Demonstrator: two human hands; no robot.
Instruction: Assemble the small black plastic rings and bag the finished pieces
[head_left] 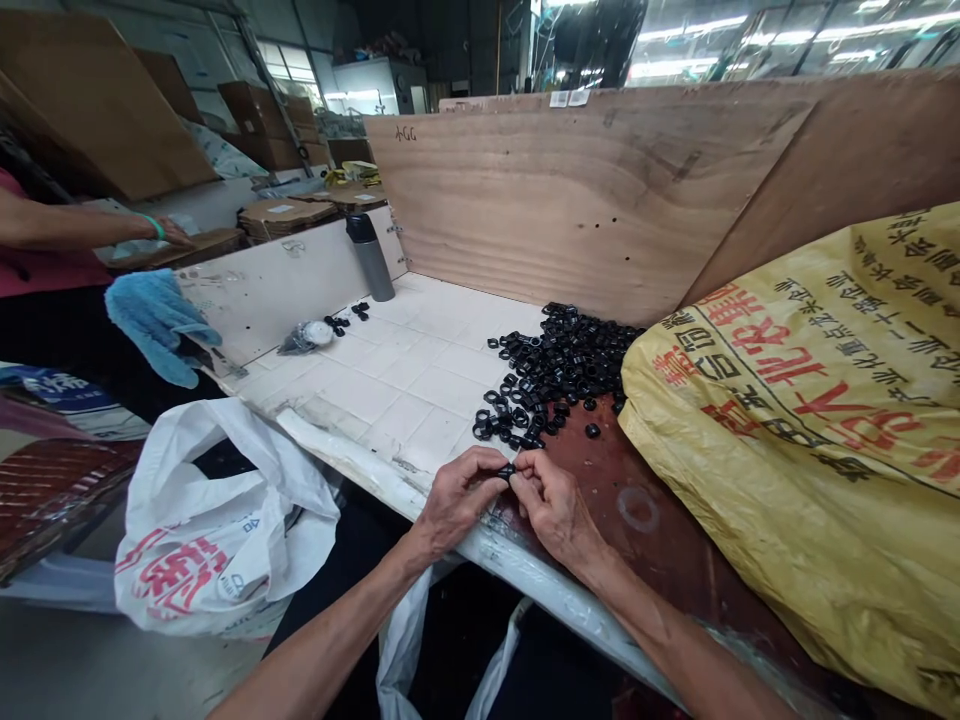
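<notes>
A small black plastic part (508, 471) is pinched between the fingertips of both hands, just over the front edge of the table. My left hand (466, 490) grips it from the left with thumb and forefinger. From the other side my right hand (553, 500) closes its fingers on it. The fingertips hide much of its shape. Right beyond my hands spreads a heap of similar black ring-like parts (577, 350), with a few loose ones at its near edge.
A yellow printed sack (810, 420) leans at the right. At the far left corner stands a grey bottle (371, 262), near a small plastic bag (306, 337). Wooden boards (570, 200) wall the back. A white bag (225, 530) hangs at left, below a blue cloth (159, 318). Another person's arm (82, 228) reaches in.
</notes>
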